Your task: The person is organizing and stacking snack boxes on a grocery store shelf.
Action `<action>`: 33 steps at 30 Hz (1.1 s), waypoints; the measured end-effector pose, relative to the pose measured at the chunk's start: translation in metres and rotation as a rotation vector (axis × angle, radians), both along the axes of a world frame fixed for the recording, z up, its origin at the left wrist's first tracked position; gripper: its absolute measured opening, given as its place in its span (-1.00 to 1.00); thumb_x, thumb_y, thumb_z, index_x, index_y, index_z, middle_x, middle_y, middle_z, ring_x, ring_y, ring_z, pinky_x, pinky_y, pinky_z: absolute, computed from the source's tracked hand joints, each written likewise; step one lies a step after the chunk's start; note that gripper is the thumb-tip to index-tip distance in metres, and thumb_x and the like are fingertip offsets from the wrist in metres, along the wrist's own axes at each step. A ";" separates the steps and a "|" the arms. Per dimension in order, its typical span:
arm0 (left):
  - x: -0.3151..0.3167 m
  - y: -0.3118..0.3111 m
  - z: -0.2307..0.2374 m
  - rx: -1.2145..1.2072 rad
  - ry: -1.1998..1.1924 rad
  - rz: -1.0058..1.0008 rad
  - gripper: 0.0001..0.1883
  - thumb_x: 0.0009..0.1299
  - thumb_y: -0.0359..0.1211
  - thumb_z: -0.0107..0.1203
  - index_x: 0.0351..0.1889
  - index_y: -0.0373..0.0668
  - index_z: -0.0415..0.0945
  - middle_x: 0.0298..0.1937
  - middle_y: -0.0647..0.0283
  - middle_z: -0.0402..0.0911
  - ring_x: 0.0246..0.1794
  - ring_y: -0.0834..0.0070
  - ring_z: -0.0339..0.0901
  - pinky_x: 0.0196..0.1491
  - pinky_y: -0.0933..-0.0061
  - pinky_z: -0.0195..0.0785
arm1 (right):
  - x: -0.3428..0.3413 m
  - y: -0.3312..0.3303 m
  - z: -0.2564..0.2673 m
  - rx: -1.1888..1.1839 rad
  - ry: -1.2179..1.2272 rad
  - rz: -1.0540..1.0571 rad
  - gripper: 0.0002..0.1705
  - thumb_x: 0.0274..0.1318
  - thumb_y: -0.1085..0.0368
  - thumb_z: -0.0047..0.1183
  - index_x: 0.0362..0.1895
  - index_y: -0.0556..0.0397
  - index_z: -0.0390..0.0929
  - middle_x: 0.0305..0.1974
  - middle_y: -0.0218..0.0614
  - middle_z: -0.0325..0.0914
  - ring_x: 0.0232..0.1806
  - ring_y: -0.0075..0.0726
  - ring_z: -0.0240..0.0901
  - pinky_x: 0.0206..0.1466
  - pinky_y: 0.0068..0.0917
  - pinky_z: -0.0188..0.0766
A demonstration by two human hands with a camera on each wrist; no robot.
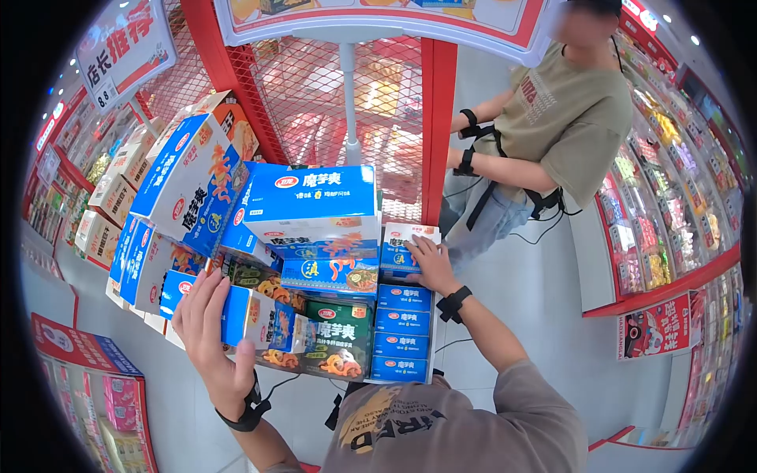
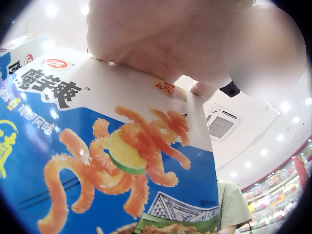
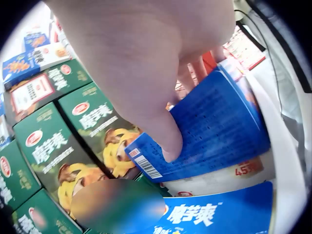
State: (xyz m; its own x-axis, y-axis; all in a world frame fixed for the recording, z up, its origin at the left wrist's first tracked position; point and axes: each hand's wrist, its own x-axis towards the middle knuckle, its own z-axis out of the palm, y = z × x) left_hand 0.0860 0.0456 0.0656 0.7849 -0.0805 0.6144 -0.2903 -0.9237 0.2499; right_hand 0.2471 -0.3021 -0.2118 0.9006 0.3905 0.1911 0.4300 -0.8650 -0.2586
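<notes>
My left hand (image 1: 206, 327) lies across the top of a blue-and-white snack box (image 1: 236, 311), fingers straight and thumb spread apart. The left wrist view shows that box's front (image 2: 97, 161), printed with orange food strips, below the palm. At the right end of the display, my right hand (image 1: 430, 264) holds another blue-and-white snack box (image 1: 400, 256) on top of a column of blue boxes (image 1: 402, 321). In the right wrist view the thumb (image 3: 170, 141) presses its blue side (image 3: 209, 129), near the barcode, while the fingers reach over the far side, partly hidden.
Green snack boxes (image 1: 339, 335) stand between my hands. Larger blue boxes (image 1: 315, 193) are stacked behind, and a tilted one (image 1: 189, 181) rises at the left. A white sign post (image 1: 350, 102) and red mesh rack (image 1: 438, 134) stand beyond. Another person (image 1: 564, 126) stands at the right.
</notes>
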 end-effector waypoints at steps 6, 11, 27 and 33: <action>-0.008 0.014 0.020 0.196 0.146 -0.126 -0.06 -0.02 0.10 0.30 0.30 -0.25 0.39 0.40 0.02 0.34 0.46 0.07 0.19 0.41 -0.01 -0.14 | 0.004 -0.003 -0.007 -0.023 0.002 -0.005 0.06 -0.34 0.10 0.49 0.37 -0.20 0.25 0.38 -0.24 0.22 0.42 -0.10 0.10 0.32 0.06 0.09; -0.002 0.040 0.039 0.200 0.293 -0.124 0.07 -0.23 -0.02 0.49 0.35 -0.12 0.37 0.46 0.12 0.28 0.52 0.06 0.08 0.43 -0.05 -0.19 | 0.006 -0.009 -0.002 0.096 0.115 0.032 -0.09 -0.17 0.04 0.40 0.33 -0.16 0.31 0.36 -0.13 0.24 0.43 -0.06 0.06 0.36 0.05 0.01; -0.042 -0.029 0.059 0.170 -0.186 -0.117 -0.46 -0.15 -0.31 0.37 -0.10 -0.14 0.61 -0.13 0.23 0.59 -0.10 0.24 0.57 0.06 0.10 0.18 | -0.108 0.006 0.207 0.811 -0.165 0.512 -0.07 -0.27 -0.09 0.45 0.18 0.14 0.45 0.14 -0.08 0.50 0.13 0.00 0.41 0.20 -0.19 0.27; -0.029 -0.072 0.038 0.124 0.080 -0.495 -0.39 0.09 -0.08 0.35 0.05 -0.22 0.57 -0.05 0.18 0.59 -0.06 0.28 0.55 0.00 0.16 0.25 | -0.155 0.031 0.240 0.678 -0.076 0.620 0.12 -0.30 -0.09 0.50 0.32 0.18 0.25 0.22 -0.01 0.42 0.22 -0.02 0.37 0.18 -0.21 0.16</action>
